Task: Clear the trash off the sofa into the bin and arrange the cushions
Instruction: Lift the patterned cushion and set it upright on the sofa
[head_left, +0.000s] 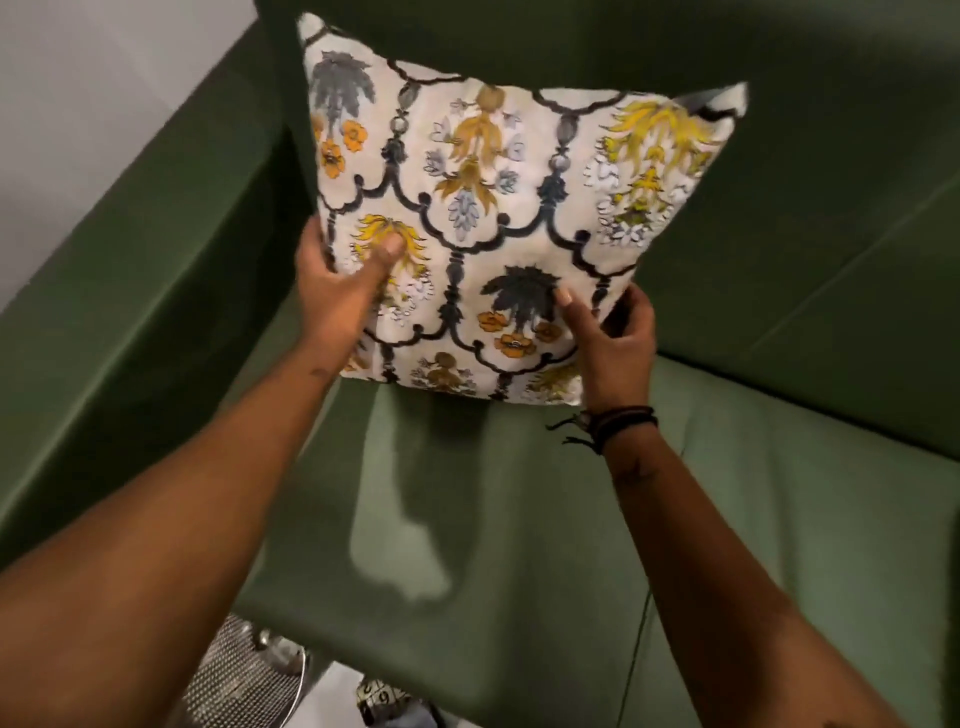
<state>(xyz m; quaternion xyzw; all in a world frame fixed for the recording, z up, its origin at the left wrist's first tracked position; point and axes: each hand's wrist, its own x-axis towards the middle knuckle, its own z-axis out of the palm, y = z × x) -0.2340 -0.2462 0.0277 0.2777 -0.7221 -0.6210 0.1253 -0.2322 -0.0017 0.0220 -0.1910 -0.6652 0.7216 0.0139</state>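
Cushion (498, 208): white square with yellow, orange and grey floral print and dark scalloped lines; held upright between both hands, its back against the sofa's backrest, its lower edge at or just above the seat, I cannot tell which
Left hand (337, 286): clamped on the cushion's lower left edge; thumb pressed into the front, fingers hidden behind
Right hand (618, 338): clamped near the lower right corner; thumb on the front, fingers curled round the side; dark cord bracelets (618, 421) at the wrist
Sofa (519, 519): green; bare seat stretches beneath both forearms; armrest just left of the left hand
Wall (104, 104): pale, beyond the armrest
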